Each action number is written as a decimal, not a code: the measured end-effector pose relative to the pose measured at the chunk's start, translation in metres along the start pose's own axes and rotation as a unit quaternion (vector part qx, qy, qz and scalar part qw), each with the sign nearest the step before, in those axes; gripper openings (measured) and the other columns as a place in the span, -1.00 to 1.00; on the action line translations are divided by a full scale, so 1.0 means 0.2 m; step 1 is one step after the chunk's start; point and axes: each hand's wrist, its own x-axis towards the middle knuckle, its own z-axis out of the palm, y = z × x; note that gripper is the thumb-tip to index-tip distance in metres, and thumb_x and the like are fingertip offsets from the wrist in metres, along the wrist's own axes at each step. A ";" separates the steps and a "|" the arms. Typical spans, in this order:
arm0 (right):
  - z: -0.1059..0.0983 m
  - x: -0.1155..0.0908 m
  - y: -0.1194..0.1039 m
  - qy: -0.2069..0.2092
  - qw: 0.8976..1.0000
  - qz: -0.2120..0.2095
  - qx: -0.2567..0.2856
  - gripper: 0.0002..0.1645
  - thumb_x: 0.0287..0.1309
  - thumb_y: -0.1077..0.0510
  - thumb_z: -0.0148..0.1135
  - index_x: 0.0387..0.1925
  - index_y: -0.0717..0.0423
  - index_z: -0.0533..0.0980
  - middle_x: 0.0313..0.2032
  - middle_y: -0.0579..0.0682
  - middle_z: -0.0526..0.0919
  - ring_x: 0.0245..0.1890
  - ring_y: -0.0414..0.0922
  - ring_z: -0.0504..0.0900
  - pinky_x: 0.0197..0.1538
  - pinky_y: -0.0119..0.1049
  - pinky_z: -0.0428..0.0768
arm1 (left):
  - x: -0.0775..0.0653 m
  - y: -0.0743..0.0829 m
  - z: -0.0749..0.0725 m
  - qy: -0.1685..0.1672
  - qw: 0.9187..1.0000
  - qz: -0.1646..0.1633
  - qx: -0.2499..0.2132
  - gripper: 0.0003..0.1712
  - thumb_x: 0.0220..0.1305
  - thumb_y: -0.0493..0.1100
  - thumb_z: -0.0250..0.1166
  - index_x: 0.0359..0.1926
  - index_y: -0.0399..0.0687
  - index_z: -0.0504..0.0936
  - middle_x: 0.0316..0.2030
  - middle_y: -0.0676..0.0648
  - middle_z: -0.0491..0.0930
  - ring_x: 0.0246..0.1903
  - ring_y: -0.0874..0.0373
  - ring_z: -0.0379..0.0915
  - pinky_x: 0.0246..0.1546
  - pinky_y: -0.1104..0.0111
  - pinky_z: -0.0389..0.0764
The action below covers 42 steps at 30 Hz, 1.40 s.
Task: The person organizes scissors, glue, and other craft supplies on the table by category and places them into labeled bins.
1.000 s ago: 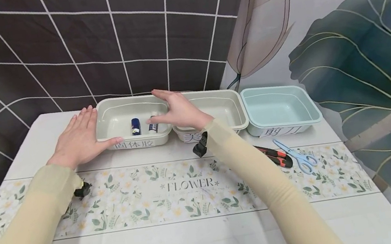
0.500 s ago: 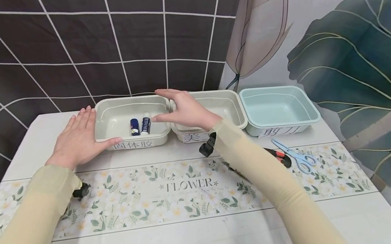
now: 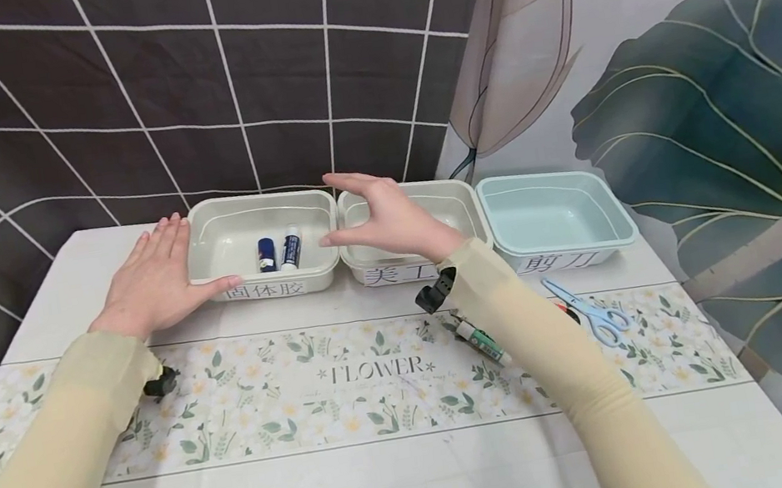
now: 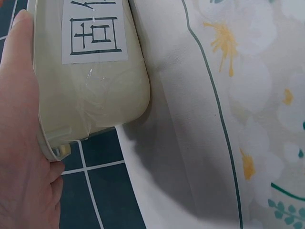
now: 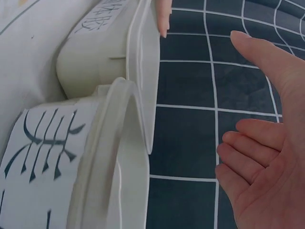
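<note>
My left hand (image 3: 152,280) rests with straight fingers along the left end of the left cream bin (image 3: 323,275), thumb at its front rim. The left wrist view shows that hand (image 4: 21,119) against the bin's rim. Two dark blue glue sticks, a shorter one (image 3: 267,254) and a longer one with a white end (image 3: 291,249), lie inside. My right hand (image 3: 391,219) hovers over the middle cream bin (image 3: 454,184), thumb and fingers spread, holding nothing. Its palm (image 5: 267,181) is bare in the right wrist view.
A light blue bin (image 3: 614,240) stands at the right of the row. Blue-handled scissors (image 3: 603,320) lie in front. A green and white tube (image 3: 483,343) and a red-and-black tool (image 3: 570,313) are partly hidden by the right sleeve. A dark gridded curtain (image 3: 183,72) hangs behind.
My right hand has moved right, from the left bin to over the middle bin. The longer glue stick, partly hidden earlier, now shows whole. My left hand stays at the left bin.
</note>
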 end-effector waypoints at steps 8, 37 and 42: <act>-0.05 -0.08 0.01 0.011 1.000 -0.004 0.003 0.03 0.06 -0.20 0.56 0.48 0.07 0.35 0.41 -0.05 0.42 0.41 -0.24 0.29 0.43 -0.28 0.25 | -0.01 0.00 0.00 -0.001 1.000 0.002 0.000 0.43 0.24 0.59 0.08 0.54 -0.53 -0.23 0.53 -0.49 -0.23 0.53 -0.32 -0.34 0.52 -0.04 -0.30; -0.22 -0.47 0.12 0.023 0.999 0.028 -0.017 -0.04 0.01 -0.10 0.62 0.38 0.19 0.45 0.32 0.02 0.52 0.37 -0.09 0.40 0.38 -0.08 0.39 | 0.00 0.00 0.00 0.004 1.000 0.001 0.001 0.43 0.24 0.60 0.07 0.54 -0.52 -0.22 0.53 -0.49 -0.23 0.54 -0.31 -0.34 0.53 -0.04 -0.29; -0.23 -0.55 0.12 0.014 0.999 0.044 -0.015 -0.06 0.03 -0.09 0.61 0.38 0.18 0.45 0.33 0.03 0.51 0.37 -0.07 0.39 0.38 -0.03 0.39 | 0.00 0.00 0.01 0.005 1.000 -0.001 0.001 0.45 0.22 0.61 0.07 0.54 -0.51 -0.23 0.53 -0.49 -0.24 0.54 -0.30 -0.35 0.53 -0.04 -0.30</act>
